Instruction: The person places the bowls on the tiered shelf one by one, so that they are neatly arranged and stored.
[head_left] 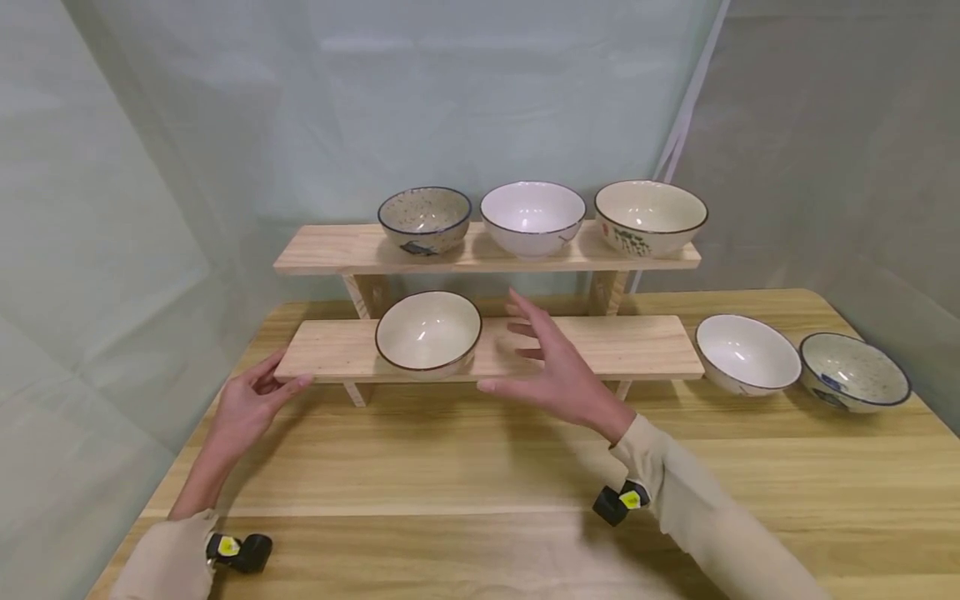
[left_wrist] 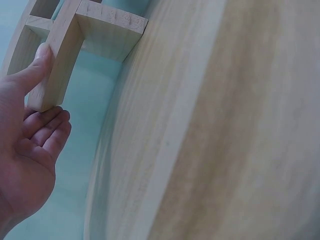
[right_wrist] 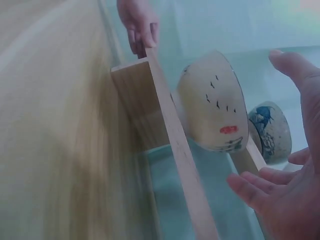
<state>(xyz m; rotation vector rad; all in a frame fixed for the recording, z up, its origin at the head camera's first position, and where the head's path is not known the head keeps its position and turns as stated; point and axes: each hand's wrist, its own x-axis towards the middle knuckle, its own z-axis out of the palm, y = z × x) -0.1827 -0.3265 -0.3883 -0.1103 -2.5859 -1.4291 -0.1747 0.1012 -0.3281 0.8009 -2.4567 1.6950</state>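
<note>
A two-tier wooden shelf point(head_left: 585, 343) stands on the table. At the left end of its lower board, my left hand point(head_left: 246, 407) holds the corner, thumb point(left_wrist: 36, 70) against the front edge and fingers at the end face. On that board sits a cream bowl with a dark rim point(head_left: 427, 333); small bird-like marks and a red patch show on its side in the right wrist view. To the right of this bowl hovers my right hand point(head_left: 551, 367), fingers spread and apart from it, nothing in its grasp.
The upper board carries a speckled blue-rimmed bowl point(head_left: 424, 218), a white bowl point(head_left: 532, 217) and a cream bowl with plant decoration point(head_left: 651, 217). Right of the shelf, another white bowl point(head_left: 747, 354) and a speckled bowl point(head_left: 855, 371) stand on the wooden table point(head_left: 420, 475). Pale curtains point(head_left: 480, 100) hang behind.
</note>
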